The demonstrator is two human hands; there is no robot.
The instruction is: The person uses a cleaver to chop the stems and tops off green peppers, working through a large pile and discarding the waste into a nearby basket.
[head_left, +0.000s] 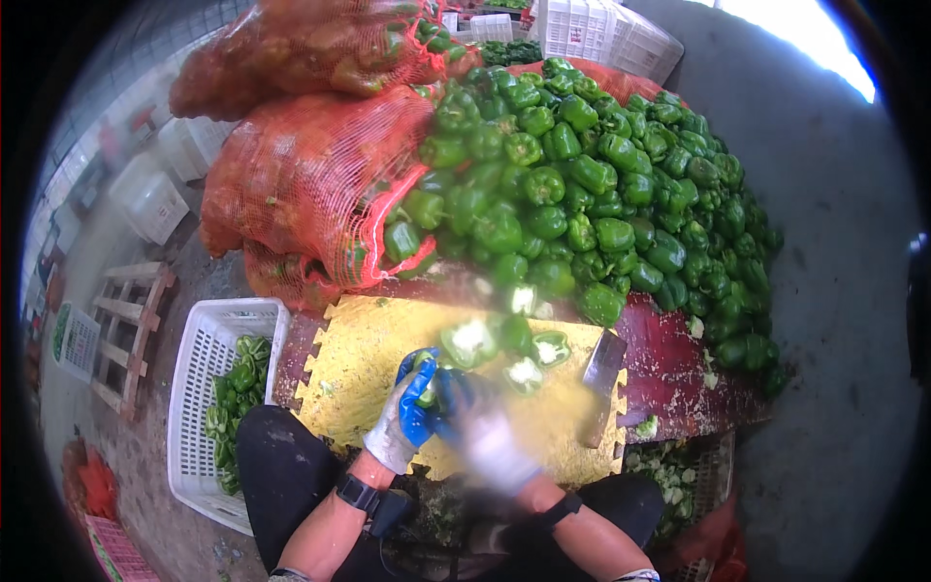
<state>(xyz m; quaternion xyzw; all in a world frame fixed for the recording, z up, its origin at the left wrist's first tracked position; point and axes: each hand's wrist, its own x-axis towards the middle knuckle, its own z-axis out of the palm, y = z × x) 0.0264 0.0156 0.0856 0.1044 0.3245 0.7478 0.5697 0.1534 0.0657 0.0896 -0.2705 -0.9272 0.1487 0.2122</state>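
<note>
My left hand, in a white glove with blue coated fingers, is closed around a green bell pepper that is mostly hidden by the fingers. Right beside it, my gloved right hand is smeared by motion, so its fingers and anything in them cannot be made out. Both hands are above a yellow foam mat with toothed edges. Cut bell peppers with pale insides lie beyond them, among them a pepper half. A cleaver rests on the mat's right side.
A large heap of green bell peppers rises beyond the mat. Red mesh sacks are stacked at the far left. A white basket with peppers stands left of my leg. Pepper scraps fill a container at the lower right.
</note>
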